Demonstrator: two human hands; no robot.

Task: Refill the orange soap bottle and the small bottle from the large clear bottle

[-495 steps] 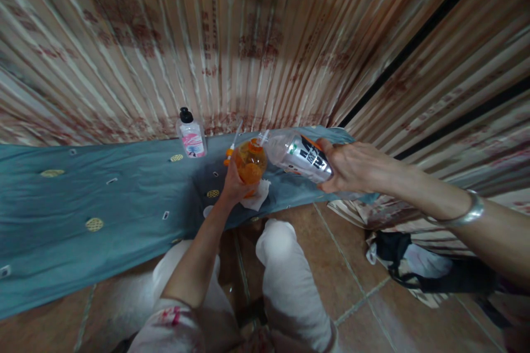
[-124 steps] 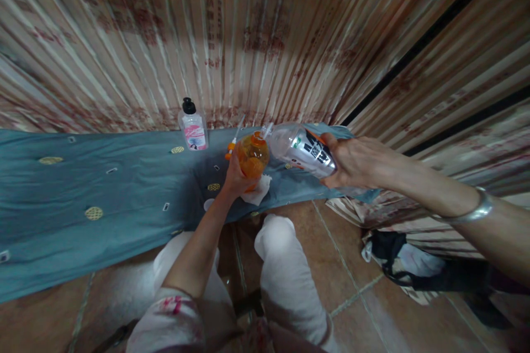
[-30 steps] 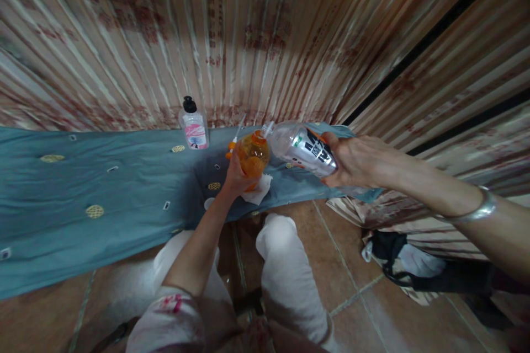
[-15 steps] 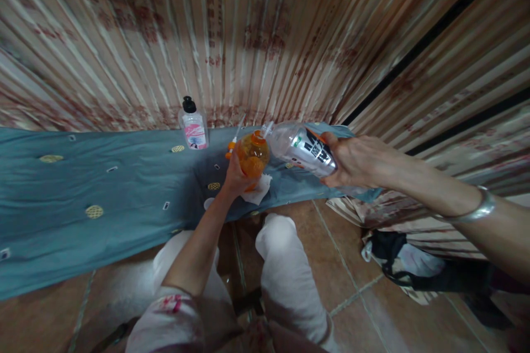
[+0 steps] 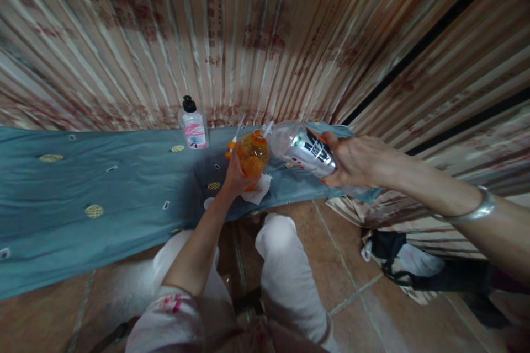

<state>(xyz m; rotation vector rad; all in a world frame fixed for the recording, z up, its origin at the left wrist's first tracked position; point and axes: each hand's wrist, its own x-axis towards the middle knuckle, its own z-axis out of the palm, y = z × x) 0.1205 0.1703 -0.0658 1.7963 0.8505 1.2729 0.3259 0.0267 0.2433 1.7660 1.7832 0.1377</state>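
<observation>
Left hand [image 5: 235, 176] grips the orange bottle [image 5: 252, 155], upright on a white tissue [image 5: 260, 190] at the near edge of the blue-clothed table [image 5: 103, 187]. Right hand [image 5: 354, 161] clasps the clear labelled bottle [image 5: 303, 148], tipped sideways, its mouth at the orange bottle's neck. A pump bottle [image 5: 192, 126] stands far left by the curtain.

Pump bottle [image 5: 192, 128] sits on the cloth [image 5: 103, 193] mid-frame, left of the tissue [image 5: 259, 190]; bag [image 5: 408, 259] on the floor lower right.
</observation>
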